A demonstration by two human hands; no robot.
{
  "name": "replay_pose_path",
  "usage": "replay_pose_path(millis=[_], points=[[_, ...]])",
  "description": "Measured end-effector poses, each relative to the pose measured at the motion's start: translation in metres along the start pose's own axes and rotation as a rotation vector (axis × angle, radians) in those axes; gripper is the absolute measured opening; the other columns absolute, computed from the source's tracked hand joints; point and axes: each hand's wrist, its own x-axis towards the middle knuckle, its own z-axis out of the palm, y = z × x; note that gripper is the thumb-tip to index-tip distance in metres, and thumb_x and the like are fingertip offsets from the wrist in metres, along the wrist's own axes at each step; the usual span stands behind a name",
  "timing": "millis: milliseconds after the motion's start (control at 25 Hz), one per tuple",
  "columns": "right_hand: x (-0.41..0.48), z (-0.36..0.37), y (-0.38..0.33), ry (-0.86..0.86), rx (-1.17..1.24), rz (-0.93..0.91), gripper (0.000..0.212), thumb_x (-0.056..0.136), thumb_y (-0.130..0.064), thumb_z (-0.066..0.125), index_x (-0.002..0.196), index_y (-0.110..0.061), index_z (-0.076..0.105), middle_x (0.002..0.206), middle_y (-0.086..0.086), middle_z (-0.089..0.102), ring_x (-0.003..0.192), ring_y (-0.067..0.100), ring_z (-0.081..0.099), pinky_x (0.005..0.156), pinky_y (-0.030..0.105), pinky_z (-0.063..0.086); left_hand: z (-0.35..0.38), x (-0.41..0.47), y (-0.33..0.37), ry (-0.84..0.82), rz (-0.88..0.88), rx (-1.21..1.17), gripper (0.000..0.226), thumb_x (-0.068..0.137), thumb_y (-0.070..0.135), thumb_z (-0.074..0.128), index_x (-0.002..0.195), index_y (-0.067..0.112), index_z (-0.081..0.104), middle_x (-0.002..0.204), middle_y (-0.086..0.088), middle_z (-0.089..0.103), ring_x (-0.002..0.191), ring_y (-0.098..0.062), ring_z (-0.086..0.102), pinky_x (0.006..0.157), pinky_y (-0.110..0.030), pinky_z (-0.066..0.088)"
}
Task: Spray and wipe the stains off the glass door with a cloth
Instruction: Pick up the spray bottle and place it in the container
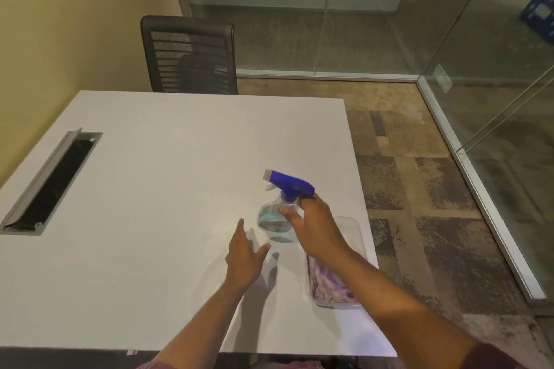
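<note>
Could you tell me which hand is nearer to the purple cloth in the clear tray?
The right hand: it grips the spray bottle, its forearm passing directly above the cloth. The left hand hovers open over the table, apart to the cloth's left.

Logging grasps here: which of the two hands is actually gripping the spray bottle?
The right hand: its fingers wrap the neck of the spray bottle below the blue trigger head. The left hand hovers open beside it, holding nothing.
</note>
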Motion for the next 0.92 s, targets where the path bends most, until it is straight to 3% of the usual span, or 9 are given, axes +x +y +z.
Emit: replay_pose_path(millis=[120, 200, 360, 440, 560, 640, 760, 920], points=[[-0.007, -0.036, -0.004, 0.08, -0.004, -0.076, 0.022, 0.106, -0.023, 0.068, 0.125, -0.011, 0.066, 0.121, 0.001, 0.06, 0.104, 0.009, 0.064, 0.088, 0.005, 0.047, 0.023, -0.01, 0.016, -0.082, -0.001, -0.013, 0.073, 0.107, 0.026, 0.07, 0.169, 0.009, 0.035, 0.176, -0.014, 0.04, 0.161, -0.032, 0.042, 0.132, -0.041, 0.033], [-0.014, -0.059, 0.0, 0.114, 0.015, -0.089, 0.018, 0.106, -0.023, 0.068, 0.122, -0.014, 0.066, 0.124, 0.004, 0.061, 0.113, 0.02, 0.065, 0.1, 0.03, 0.054, 0.039, -0.016, 0.031, -0.154, -0.026, -0.015, 0.066, 0.111, 0.029, 0.063, 0.168, 0.008, 0.038, 0.174, -0.016, 0.043, 0.158, -0.032, 0.047, 0.13, -0.04, 0.037], [-0.027, -0.092, 0.027, 0.166, 0.007, -0.031, 0.016, 0.105, -0.019, 0.069, 0.12, -0.015, 0.064, 0.123, 0.009, 0.064, 0.114, 0.027, 0.066, 0.1, 0.042, 0.056, 0.065, -0.024, 0.049, -0.245, -0.108, -0.093, 0.065, 0.11, 0.029, 0.062, 0.167, 0.005, 0.041, 0.172, -0.016, 0.046, 0.155, -0.03, 0.051, 0.127, -0.042, 0.043], [-0.033, -0.101, 0.043, 0.203, -0.027, -0.002, 0.013, 0.105, -0.018, 0.07, 0.116, -0.015, 0.063, 0.117, 0.007, 0.064, 0.11, 0.025, 0.066, 0.095, 0.04, 0.055, 0.075, -0.028, 0.052, -0.256, -0.148, -0.091, 0.061, 0.109, 0.023, 0.061, 0.165, 0.005, 0.044, 0.169, -0.016, 0.051, 0.152, -0.03, 0.055, 0.122, -0.038, 0.047], [-0.036, -0.106, 0.063, 0.208, -0.112, 0.02, 0.021, 0.105, -0.018, 0.07, 0.096, -0.03, 0.055, 0.093, -0.014, 0.055, 0.087, 0.0, 0.056, 0.074, 0.01, 0.041, 0.088, -0.031, 0.053, -0.25, -0.177, -0.07, 0.043, 0.106, 0.015, 0.054, 0.147, 0.008, 0.066, 0.14, -0.015, 0.075, 0.129, -0.034, 0.072, 0.108, -0.044, 0.062], [-0.03, -0.104, 0.073, 0.151, -0.14, 0.037, 0.028, 0.106, -0.016, 0.068, 0.092, -0.034, 0.051, 0.088, -0.022, 0.046, 0.079, -0.006, 0.047, 0.064, 0.008, 0.038, 0.093, -0.033, 0.052, -0.234, -0.16, -0.077, 0.037, 0.103, 0.013, 0.051, 0.129, 0.01, 0.077, 0.119, -0.013, 0.083, 0.11, -0.034, 0.079, 0.095, -0.049, 0.067], [-0.016, -0.097, 0.086, 0.085, -0.139, 0.071, 0.014, 0.108, -0.016, 0.065, 0.107, -0.023, 0.053, 0.091, -0.022, 0.047, 0.082, -0.006, 0.049, 0.067, 0.009, 0.034, 0.095, -0.038, 0.054, -0.216, -0.156, -0.075, 0.04, 0.104, 0.013, 0.049, 0.134, 0.012, 0.076, 0.125, -0.013, 0.081, 0.11, -0.031, 0.078, 0.096, -0.043, 0.066], [0.004, -0.088, 0.1, 0.014, -0.112, 0.095, 0.014, 0.108, -0.016, 0.064, 0.109, -0.022, 0.051, 0.09, -0.019, 0.05, 0.079, -0.005, 0.049, 0.06, 0.008, 0.043, 0.097, -0.04, 0.056, -0.203, -0.157, -0.053, 0.043, 0.106, 0.011, 0.045, 0.137, 0.011, 0.074, 0.128, -0.014, 0.079, 0.111, -0.033, 0.077, 0.097, -0.048, 0.067]])
